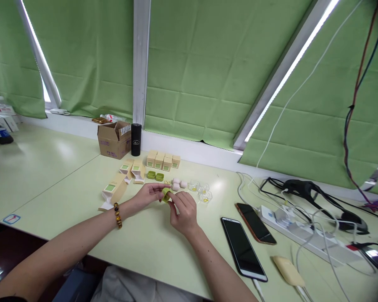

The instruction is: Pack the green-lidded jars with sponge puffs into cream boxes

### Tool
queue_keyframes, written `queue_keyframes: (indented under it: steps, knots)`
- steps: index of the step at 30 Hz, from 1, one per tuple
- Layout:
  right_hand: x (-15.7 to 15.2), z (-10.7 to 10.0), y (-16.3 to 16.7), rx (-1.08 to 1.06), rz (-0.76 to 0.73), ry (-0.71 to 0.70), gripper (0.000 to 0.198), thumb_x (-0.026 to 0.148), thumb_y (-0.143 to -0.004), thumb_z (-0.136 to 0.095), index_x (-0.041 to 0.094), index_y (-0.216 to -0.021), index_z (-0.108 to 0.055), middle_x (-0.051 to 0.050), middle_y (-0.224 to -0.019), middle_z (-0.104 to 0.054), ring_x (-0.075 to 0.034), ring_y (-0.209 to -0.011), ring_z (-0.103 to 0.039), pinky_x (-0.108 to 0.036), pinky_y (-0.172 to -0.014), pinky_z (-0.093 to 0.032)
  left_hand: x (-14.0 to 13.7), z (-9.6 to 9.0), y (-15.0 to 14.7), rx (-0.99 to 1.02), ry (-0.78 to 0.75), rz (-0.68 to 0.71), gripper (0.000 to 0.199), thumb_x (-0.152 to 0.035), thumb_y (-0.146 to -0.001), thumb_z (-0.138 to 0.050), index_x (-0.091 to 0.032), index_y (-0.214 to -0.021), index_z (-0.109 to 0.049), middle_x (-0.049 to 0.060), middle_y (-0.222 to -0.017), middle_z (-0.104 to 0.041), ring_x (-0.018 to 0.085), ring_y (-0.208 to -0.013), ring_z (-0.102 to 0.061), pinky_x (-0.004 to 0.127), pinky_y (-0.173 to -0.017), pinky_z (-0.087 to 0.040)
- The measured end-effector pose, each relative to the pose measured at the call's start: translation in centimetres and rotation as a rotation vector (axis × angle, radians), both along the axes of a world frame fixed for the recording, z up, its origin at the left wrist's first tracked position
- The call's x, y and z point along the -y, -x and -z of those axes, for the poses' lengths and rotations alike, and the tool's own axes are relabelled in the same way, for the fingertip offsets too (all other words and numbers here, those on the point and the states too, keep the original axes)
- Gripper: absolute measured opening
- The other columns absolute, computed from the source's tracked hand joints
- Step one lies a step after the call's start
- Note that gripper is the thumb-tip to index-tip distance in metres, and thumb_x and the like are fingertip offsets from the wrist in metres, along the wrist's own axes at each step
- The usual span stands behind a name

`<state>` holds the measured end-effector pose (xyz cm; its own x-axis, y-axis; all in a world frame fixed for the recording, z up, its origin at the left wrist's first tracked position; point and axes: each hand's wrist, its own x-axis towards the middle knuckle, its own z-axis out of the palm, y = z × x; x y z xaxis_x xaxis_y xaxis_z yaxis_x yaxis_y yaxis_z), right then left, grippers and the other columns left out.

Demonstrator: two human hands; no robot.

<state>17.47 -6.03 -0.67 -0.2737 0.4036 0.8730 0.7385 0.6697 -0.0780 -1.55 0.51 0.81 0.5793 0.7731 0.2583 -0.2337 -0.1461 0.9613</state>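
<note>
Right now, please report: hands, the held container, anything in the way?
Left hand and right hand both on green container, tilted. Pale pink pieces close beyond; opened carton farther left. Neither seems blocking.

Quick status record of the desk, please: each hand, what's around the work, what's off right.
Left hand: holding a small green cup-shaped piece
Right hand: fingertips at that piece; grip unclear
Beyond hands: two olive-green open square containers; pale pink rounded pieces
Beside pink pieces: clear plastic cups, yellow inside
Left of work: three beige cardboard boxes, flaps out
Back: brown cardboard carton; black cylindrical flask
Far right: white plastic power strip
</note>
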Motion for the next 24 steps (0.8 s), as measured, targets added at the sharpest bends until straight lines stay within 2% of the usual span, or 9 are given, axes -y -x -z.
queue_keyframes:
  steps: [4,8,13,15,19,24]
  knots:
    - [0.0,0.1,0.0,-0.075,-0.01,-0.015,0.044,0.014,-0.092,-0.058,0.02,-0.135,-0.054,-0.012,-0.101,-0.07,-0.027,-0.093,-0.066,-0.044,-0.077,-0.055,-0.2,-0.3,-0.2,0.055,-0.012,-0.153,0.054,-0.041,-0.074,-0.088,-0.014,-0.117,-0.07,0.011,-0.106,-0.072,0.018,-0.091,-0.065,0.032,-0.08,-0.053]
    - [-0.2,0.5,0.3,-0.11,0.049,0.018,0.052,0.024,-0.091,-0.067,0.019,-0.139,-0.049,-0.017,-0.123,-0.066,-0.032,-0.117,-0.062,-0.048,-0.086,-0.059,0.1,0.1,-0.7,0.035,-0.043,-0.27,0.051,-0.032,-0.066,-0.093,-0.015,-0.106,-0.068,0.007,-0.104,-0.069,0.018,-0.095,-0.064,0.035,-0.087,-0.053]
    - [-0.6,0.9,0.5,-0.112,0.087,0.061,0.044,0.025,-0.094,-0.063,0.019,-0.135,-0.05,-0.016,-0.121,-0.067,-0.029,-0.114,-0.064,-0.047,-0.088,-0.061,0.6,0.8,-1.2,-0.033,-0.141,-0.275,0.05,-0.03,-0.062,-0.094,-0.016,-0.1,-0.065,0.005,-0.1,-0.067,0.016,-0.089,-0.061,0.031,-0.082,-0.051]
    - [-0.6,0.9,0.5,-0.123,0.08,0.059,0.041,0.022,-0.094,-0.062,0.019,-0.134,-0.051,-0.016,-0.122,-0.067,-0.029,-0.113,-0.065,-0.048,-0.09,-0.06,0.8,0.7,-1.2,-0.028,-0.156,-0.262,0.045,-0.034,-0.069,-0.09,-0.016,-0.102,-0.065,0.006,-0.101,-0.067,0.017,-0.09,-0.062,0.032,-0.084,-0.051]
    - [-0.5,0.7,0.4,-0.142,0.058,0.043,0.044,0.02,-0.093,-0.062,0.02,-0.135,-0.051,-0.016,-0.122,-0.067,-0.03,-0.114,-0.064,-0.048,-0.087,-0.061,1.2,0.0,-0.9,-0.105,-0.245,-0.31,0.025,-0.04,-0.091,-0.069,-0.017,-0.101,-0.066,0.007,-0.1,-0.069,0.018,-0.092,-0.063,0.033,-0.086,-0.05]
    - [-0.5,0.8,0.5,-0.14,0.053,0.048,0.043,0.02,-0.093,-0.061,0.02,-0.135,-0.051,-0.016,-0.122,-0.067,-0.03,-0.112,-0.065,-0.049,-0.088,-0.06,1.4,-0.4,-0.7,-0.211,-0.409,-0.406,0.019,-0.036,-0.094,-0.064,-0.018,-0.087,-0.067,0.004,-0.088,-0.067,0.017,-0.083,-0.059,0.03,-0.078,-0.047]
